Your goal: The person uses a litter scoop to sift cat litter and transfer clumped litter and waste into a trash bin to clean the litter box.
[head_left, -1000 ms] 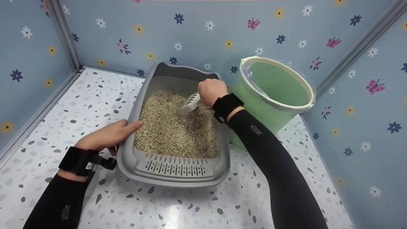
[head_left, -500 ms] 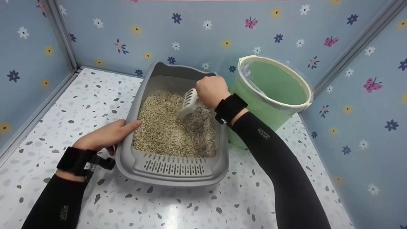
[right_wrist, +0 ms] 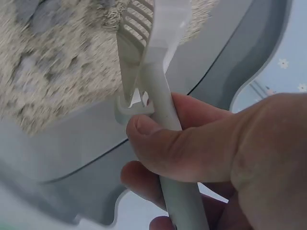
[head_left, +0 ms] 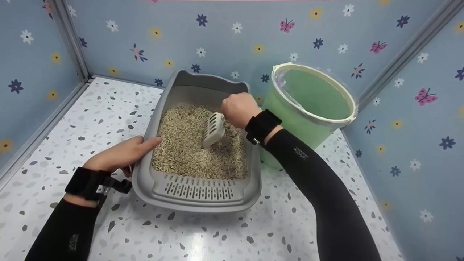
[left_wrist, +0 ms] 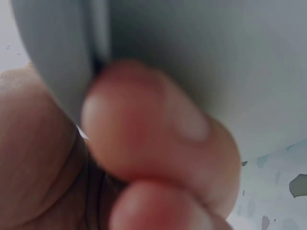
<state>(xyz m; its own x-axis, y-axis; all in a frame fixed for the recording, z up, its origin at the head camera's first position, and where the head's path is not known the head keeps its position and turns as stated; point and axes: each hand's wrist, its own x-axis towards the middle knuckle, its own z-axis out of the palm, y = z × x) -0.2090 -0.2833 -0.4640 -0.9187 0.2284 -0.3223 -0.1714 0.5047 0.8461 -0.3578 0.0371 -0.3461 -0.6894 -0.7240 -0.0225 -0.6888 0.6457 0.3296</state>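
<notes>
A grey litter box (head_left: 197, 206) full of tan pellet litter (head_left: 177, 145) lies on the speckled surface. My left hand (head_left: 125, 154) grips its left rim, the thumb on top and the fingers (left_wrist: 158, 115) curled underneath, as the left wrist view shows. My right hand (head_left: 241, 108) holds a pale slotted litter scoop (head_left: 214, 130) by its handle (right_wrist: 165, 105), over the right half of the box. The scoop stands steeply tilted, its tip at the litter. Greyish clumps (right_wrist: 45, 21) show in the litter in the right wrist view.
A tall green bucket (head_left: 308, 134) with a cream rim and clear plastic at its edge stands right of the box, behind my right forearm. Flower-patterned wall panels (head_left: 217, 40) enclose the back and both sides.
The scoop has tipped steeper and moved slightly toward me through the litter, turning its slots into view. My right hand rose slightly, then dropped a little. My left hand keeps its grip on the rim.
</notes>
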